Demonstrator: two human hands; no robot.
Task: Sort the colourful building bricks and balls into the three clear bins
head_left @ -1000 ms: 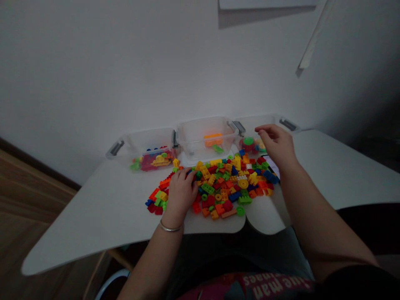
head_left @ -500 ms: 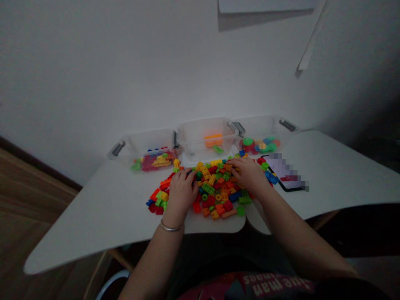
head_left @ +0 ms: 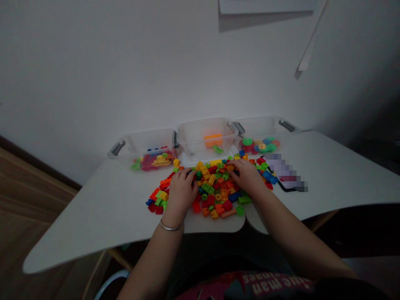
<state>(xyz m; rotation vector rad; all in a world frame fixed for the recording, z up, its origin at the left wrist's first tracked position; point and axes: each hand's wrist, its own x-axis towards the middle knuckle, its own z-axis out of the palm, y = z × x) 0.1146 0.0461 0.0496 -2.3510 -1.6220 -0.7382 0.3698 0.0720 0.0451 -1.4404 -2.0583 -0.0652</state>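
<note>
A heap of colourful plastic toy bricks (head_left: pixel 213 190) lies on the white table. Over its left part rests my left hand (head_left: pixel 183 187), a silver bangle on its wrist, fingers apart and pointing down among the bricks. A dark green brick (head_left: pixel 198 175) is just right of its fingertips. At the upper right of the heap, my right hand (head_left: pixel 248 175) has thumb and fingers closed about an orange brick (head_left: pixel 230 168); its underside is hidden. Yellow bricks (head_left: pixel 216 163) lie just beyond it.
Behind the heap stand three clear bins: the left bin (head_left: pixel 137 139) holds mixed pieces, the middle bin (head_left: pixel 193 130) orange and green pieces, the right bin (head_left: pixel 259 125) round pieces. A phone or tablet (head_left: pixel 283 173), partly blurred, lies right on the white table (head_left: pixel 109 216).
My right hand has shifted slightly, its thumb and fingers now closer about the orange brick. My left hand stays almost where it was over the heap.
</note>
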